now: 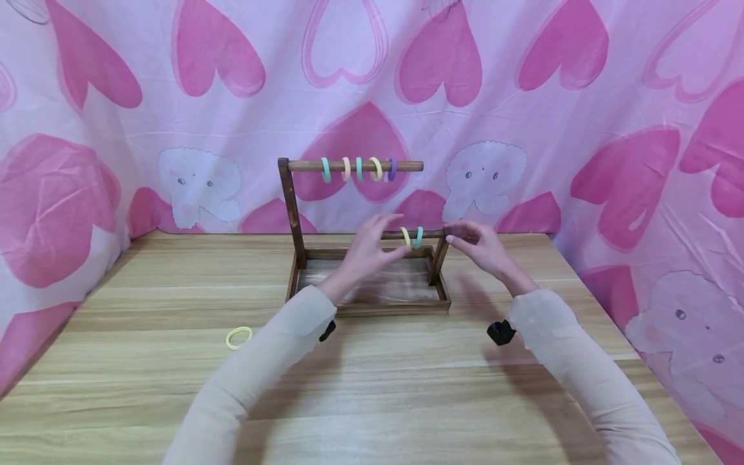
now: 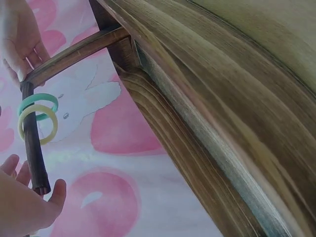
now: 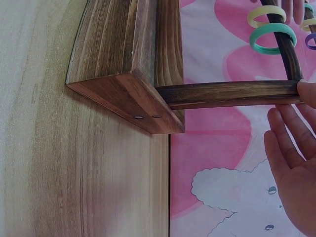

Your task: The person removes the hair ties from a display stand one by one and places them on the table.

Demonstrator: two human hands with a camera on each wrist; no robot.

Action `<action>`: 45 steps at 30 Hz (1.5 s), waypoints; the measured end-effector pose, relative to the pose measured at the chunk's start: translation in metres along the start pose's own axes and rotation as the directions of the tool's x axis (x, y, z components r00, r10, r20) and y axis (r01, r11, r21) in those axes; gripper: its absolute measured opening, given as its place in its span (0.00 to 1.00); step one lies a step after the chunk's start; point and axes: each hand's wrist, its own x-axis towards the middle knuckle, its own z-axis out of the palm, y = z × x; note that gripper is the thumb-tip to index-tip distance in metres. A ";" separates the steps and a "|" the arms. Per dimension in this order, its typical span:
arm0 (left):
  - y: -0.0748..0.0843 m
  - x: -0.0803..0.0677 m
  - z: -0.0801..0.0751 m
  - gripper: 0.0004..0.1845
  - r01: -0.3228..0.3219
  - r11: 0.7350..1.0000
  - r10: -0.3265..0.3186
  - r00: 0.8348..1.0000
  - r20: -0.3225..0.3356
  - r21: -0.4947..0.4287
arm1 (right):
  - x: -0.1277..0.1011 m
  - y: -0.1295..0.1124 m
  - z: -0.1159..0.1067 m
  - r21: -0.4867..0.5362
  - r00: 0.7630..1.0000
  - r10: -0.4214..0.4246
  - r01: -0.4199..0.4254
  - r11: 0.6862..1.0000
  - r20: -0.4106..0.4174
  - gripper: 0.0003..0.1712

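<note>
A dark wooden rack (image 1: 290, 213) with a tray base (image 1: 383, 307) stands at the back of the table. Its upper rod (image 1: 302, 166) carries several pastel hair ties. On the lower rod (image 1: 433, 234) hang a yellow tie (image 1: 405, 237) and a teal tie (image 1: 418, 236). My left hand (image 1: 372, 248) cups the lower rod's free end (image 2: 34, 148) with relaxed, spread fingers and holds nothing; the teal tie (image 2: 38, 101) and yellow tie (image 2: 39, 131) hang just above it. My right hand (image 1: 473, 245) pinches the rod's right end where it meets the short post (image 3: 227, 94), its other fingers (image 3: 289, 148) straight.
One loose yellow hair tie (image 1: 239, 336) lies on the wooden table (image 1: 174, 387) to the left of my left sleeve. A pink heart-print cloth (image 1: 523, 97) hangs behind and at both sides of the table.
</note>
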 end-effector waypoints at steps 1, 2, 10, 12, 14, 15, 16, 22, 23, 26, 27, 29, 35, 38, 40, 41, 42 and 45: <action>0.000 0.001 0.001 0.33 0.000 1.000 0.000 1.000 -0.001 0.011 | 0.000 0.000 0.000 -0.001 1.000 -0.002 0.002 1.000 -0.001 0.17; 0.000 0.002 0.002 0.32 0.002 1.000 -0.002 1.000 -0.003 0.023 | 0.000 0.001 0.000 -0.002 1.000 -0.003 0.003 1.000 -0.002 0.18; -0.003 0.003 0.008 0.25 0.007 0.997 -0.006 1.000 -0.010 0.081 | 0.000 0.002 0.001 -0.006 1.000 -0.002 0.002 1.000 -0.001 0.17; -0.003 0.003 0.009 0.25 0.001 0.994 0.001 1.000 -0.013 0.110 | 0.000 0.002 0.001 -0.002 1.000 -0.004 0.004 1.000 -0.002 0.17; -0.004 0.004 0.009 0.26 -0.009 0.989 0.012 1.000 -0.019 0.149 | 0.000 0.002 0.001 0.000 1.000 -0.001 0.001 1.000 -0.003 0.17; -0.004 0.004 0.010 0.26 -0.013 0.986 0.016 1.000 -0.020 0.166 | 0.000 0.002 0.001 0.001 1.000 0.002 -0.002 1.000 -0.003 0.17; -0.005 0.005 0.010 0.26 -0.015 0.982 0.019 1.000 -0.021 0.187 | 0.000 0.002 0.001 0.000 1.000 0.007 -0.007 1.000 -0.003 0.18; -0.005 0.007 0.011 0.28 -0.010 0.964 0.012 1.000 -0.007 0.267 | -0.001 0.002 0.001 -0.008 1.000 0.029 -0.029 1.000 0.003 0.18; -0.005 0.007 0.011 0.28 -0.008 0.962 0.010 1.000 -0.005 0.271 | -0.001 0.002 0.001 -0.008 1.000 0.029 -0.029 1.000 0.004 0.18; -0.006 0.007 0.011 0.27 -0.014 0.961 0.015 1.000 -0.003 0.278 | -0.001 0.001 0.000 -0.009 1.000 0.031 -0.031 0.999 0.003 0.18; -0.006 0.007 0.011 0.27 -0.015 0.961 0.017 1.000 -0.003 0.276 | -0.001 0.001 0.000 -0.009 1.000 0.030 -0.030 1.000 0.003 0.18; -0.006 0.007 0.011 0.27 -0.020 0.963 0.022 1.000 -0.002 0.267 | -0.001 0.001 0.000 -0.008 1.000 0.029 -0.029 1.000 0.002 0.18; -0.007 0.006 0.009 0.26 -0.026 0.970 0.029 1.000 -0.008 0.242 | 0.000 0.001 0.000 -0.011 1.000 0.025 -0.025 1.000 0.005 0.18; -0.008 0.005 0.008 0.26 -0.026 0.973 0.030 0.999 -0.012 0.228 | 0.000 0.000 0.000 -0.012 1.000 0.025 -0.024 1.000 0.004 0.18; -0.007 0.004 0.007 0.26 -0.020 0.977 0.023 1.000 -0.012 0.212 | 0.000 0.000 0.000 -0.011 1.000 0.025 -0.025 1.000 0.003 0.18; -0.007 0.004 0.006 0.26 -0.017 0.978 0.020 1.000 -0.013 0.207 | 0.000 0.000 0.000 -0.011 1.000 0.025 -0.025 1.000 0.003 0.19; -0.007 0.003 0.006 0.26 -0.013 0.980 0.016 1.000 -0.013 0.199 | 0.000 0.000 0.000 -0.010 1.000 0.025 -0.025 1.000 0.002 0.19; -0.007 0.002 0.004 0.26 -0.003 0.983 0.006 1.000 -0.015 0.182 | 0.000 0.000 -0.001 -0.006 1.000 0.024 -0.024 1.000 0.002 0.18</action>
